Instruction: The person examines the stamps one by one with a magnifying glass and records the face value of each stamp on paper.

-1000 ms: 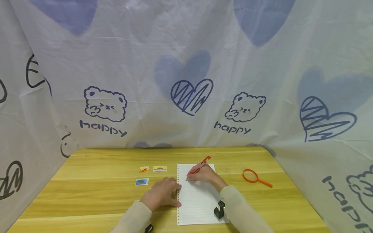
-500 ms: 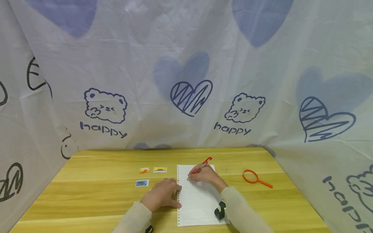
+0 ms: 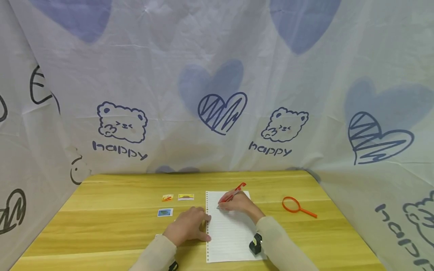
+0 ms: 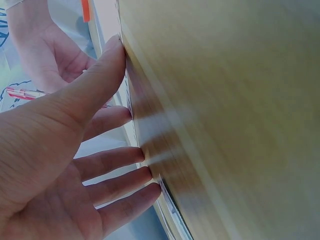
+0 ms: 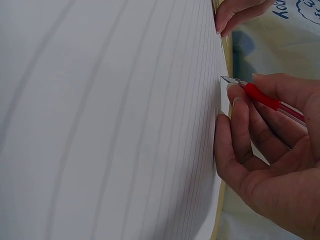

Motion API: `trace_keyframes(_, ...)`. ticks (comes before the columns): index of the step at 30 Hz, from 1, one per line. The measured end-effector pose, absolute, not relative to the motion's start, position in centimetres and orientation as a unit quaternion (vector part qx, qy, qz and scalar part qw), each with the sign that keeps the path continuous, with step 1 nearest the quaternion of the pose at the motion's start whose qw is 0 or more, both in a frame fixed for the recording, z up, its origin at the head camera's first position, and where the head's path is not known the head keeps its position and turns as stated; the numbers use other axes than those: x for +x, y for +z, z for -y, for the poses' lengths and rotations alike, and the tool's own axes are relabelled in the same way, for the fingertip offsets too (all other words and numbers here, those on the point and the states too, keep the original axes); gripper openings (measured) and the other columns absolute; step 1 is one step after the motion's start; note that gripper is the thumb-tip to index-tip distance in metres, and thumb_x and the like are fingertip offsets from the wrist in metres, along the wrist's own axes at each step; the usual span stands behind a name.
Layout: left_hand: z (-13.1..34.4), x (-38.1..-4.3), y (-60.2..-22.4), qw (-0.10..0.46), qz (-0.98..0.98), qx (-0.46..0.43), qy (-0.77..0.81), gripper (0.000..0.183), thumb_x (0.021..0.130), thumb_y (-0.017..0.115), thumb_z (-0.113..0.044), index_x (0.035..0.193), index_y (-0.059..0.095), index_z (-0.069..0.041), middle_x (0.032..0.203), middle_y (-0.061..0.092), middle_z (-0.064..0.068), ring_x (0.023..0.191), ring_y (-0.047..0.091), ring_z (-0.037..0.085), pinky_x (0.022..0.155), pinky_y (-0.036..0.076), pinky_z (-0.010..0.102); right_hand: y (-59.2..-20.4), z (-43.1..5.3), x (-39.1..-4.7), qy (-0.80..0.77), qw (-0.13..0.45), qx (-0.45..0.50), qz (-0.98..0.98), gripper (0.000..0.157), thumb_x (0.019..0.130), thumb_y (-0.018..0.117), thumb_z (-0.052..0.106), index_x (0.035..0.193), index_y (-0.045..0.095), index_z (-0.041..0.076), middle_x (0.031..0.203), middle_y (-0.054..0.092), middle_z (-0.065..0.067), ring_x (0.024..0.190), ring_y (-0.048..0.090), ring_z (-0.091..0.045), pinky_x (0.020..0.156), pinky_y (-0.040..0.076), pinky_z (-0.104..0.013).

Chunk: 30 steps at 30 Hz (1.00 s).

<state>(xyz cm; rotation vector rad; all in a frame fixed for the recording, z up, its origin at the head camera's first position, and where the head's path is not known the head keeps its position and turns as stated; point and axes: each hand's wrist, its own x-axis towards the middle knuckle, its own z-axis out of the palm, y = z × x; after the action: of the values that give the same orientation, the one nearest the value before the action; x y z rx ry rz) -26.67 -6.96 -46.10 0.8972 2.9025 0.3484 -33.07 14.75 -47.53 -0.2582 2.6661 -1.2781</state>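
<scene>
A lined sheet of paper [image 3: 230, 241] with punched holes down its left edge lies on the wooden table. My right hand [image 3: 239, 203] pinches a red pen [image 5: 262, 96] between thumb and fingers, its tip at the upper left part of the sheet. In the right wrist view the other fingers of that hand [image 5: 280, 145] rest against the paper. My left hand [image 3: 188, 226] sits at the sheet's left edge, thumb and fingertips touching it. Seen from the left wrist, the fingers [image 4: 117, 162] are spread and fairly straight.
Small picture stamps [image 3: 165, 212] lie left of the sheet, one partly hidden by the left hand. To the right is an orange magnifying glass [image 3: 295, 205]. A white cloth [image 3: 169, 124] with hearts and bears hangs behind the wooden table [image 3: 112, 226].
The pen and right hand shift only very slightly over the upper left of the sheet. The left hand stays where it was.
</scene>
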Motion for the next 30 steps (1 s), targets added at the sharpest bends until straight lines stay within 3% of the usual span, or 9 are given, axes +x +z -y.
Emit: trace_keyframes(30, 6.80, -26.69, -45.92, 0.053, -0.951, 0.281, 0.116, 0.061, 0.074, 0.091, -0.045, 0.123, 0.075, -0.012, 0.118, 0.070, 0.008, 0.099, 0.063, 0.023, 0.087, 0.059, 0.045, -47.28, -15.21, -32.91, -0.423, 0.081, -0.098, -0.897, 0.011, 0.086, 0.081, 0.020, 0.092, 0.079, 0.011, 0.080, 0.077, 0.002, 0.069, 0.064, -0.009, 0.064, 0.050, -0.023)
